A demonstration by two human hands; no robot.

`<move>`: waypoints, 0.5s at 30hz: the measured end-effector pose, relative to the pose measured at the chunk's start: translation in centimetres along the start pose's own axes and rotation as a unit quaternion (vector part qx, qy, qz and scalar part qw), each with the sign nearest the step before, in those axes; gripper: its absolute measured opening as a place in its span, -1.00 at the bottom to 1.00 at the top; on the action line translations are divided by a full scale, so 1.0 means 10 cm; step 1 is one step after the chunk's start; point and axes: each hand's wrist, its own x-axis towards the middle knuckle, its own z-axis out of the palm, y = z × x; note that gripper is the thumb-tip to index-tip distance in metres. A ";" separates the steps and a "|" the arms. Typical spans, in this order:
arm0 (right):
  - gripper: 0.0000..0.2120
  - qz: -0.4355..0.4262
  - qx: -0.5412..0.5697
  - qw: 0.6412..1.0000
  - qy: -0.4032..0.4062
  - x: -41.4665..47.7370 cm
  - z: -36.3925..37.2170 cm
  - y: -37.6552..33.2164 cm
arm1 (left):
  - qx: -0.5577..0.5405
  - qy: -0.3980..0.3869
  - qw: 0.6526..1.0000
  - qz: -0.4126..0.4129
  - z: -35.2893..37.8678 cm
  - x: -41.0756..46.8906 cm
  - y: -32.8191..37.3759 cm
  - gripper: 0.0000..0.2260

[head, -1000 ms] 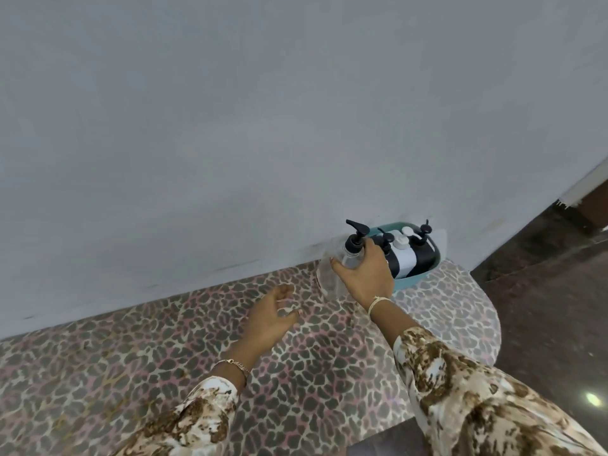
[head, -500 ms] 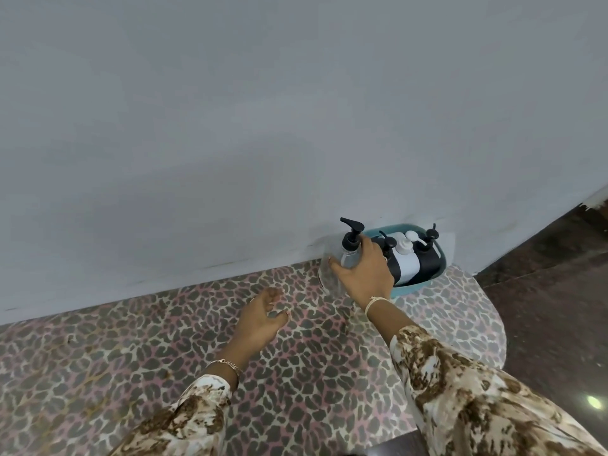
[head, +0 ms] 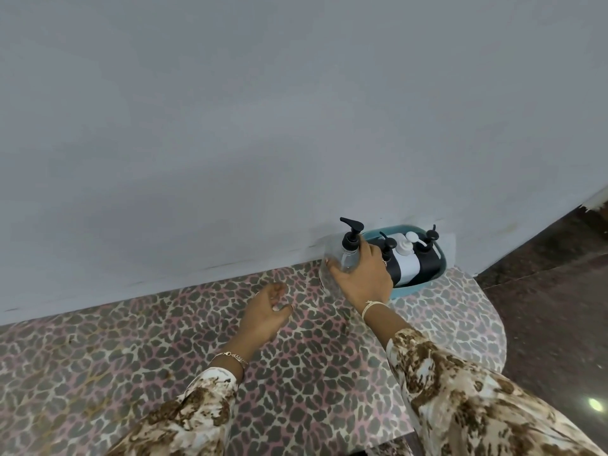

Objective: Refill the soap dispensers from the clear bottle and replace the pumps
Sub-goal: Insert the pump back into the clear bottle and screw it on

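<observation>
A clear bottle (head: 348,258) with a black pump (head: 352,232) stands against the wall at the back of the table. My right hand (head: 363,277) is wrapped around its body. A large clear container (head: 327,258) seems to stand just left of it, touched by my fingertips. Behind my hand a teal basket (head: 408,289) holds two black dispensers (head: 429,258) and a white dispenser (head: 408,266), all with pumps on. My left hand (head: 266,312) hovers over the table to the left, fingers loosely curled, holding nothing.
The table (head: 296,373) wears a leopard-print cover and has a rounded right end. A grey wall (head: 263,126) rises directly behind it. Dark stone floor (head: 552,307) lies to the right.
My right hand has kept its grip on the clear bottle, shifting it slightly. My left hand has drawn back a little from the bottle and lifted off the table.
</observation>
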 end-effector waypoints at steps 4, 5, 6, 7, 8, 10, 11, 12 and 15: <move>-0.23 -0.008 -0.007 1.000 -0.002 -0.01 -0.01 0.00 | -0.002 0.005 1.000 -0.001 -0.03 -0.01 -0.02 -0.49; -0.22 -0.008 -0.008 1.000 -0.001 -0.02 -0.02 -0.01 | 0.001 0.005 1.000 -0.001 -0.04 -0.02 -0.02 -0.49; -0.22 -0.009 -0.008 1.000 0.000 -0.03 -0.02 -0.01 | 0.003 0.007 1.000 0.000 -0.05 -0.02 -0.03 -0.49; -0.21 -0.008 -0.009 1.000 0.002 -0.05 -0.03 -0.02 | 0.006 0.008 1.000 0.000 -0.07 -0.03 -0.03 -0.49; -0.20 -0.008 -0.008 1.000 0.006 -0.06 -0.04 -0.02 | 0.008 0.011 1.000 0.003 -0.07 -0.04 -0.05 -0.49; -0.17 -0.007 -0.007 1.000 0.008 -0.10 -0.06 -0.02 | 0.010 0.012 1.000 0.007 -0.10 -0.07 -0.06 -0.48; -0.15 -0.004 -0.007 1.000 0.005 -0.11 -0.09 -0.03 | 0.008 0.010 1.000 0.004 -0.12 -0.09 -0.05 -0.48; -0.13 -0.002 -0.007 1.000 0.003 -0.13 -0.09 -0.02 | 0.006 0.009 1.000 0.007 -0.13 -0.08 -0.08 -0.48; -0.09 0.000 -0.015 1.000 0.020 -0.24 -0.16 -0.05 | 0.008 0.012 1.000 0.011 -0.22 -0.18 -0.06 -0.48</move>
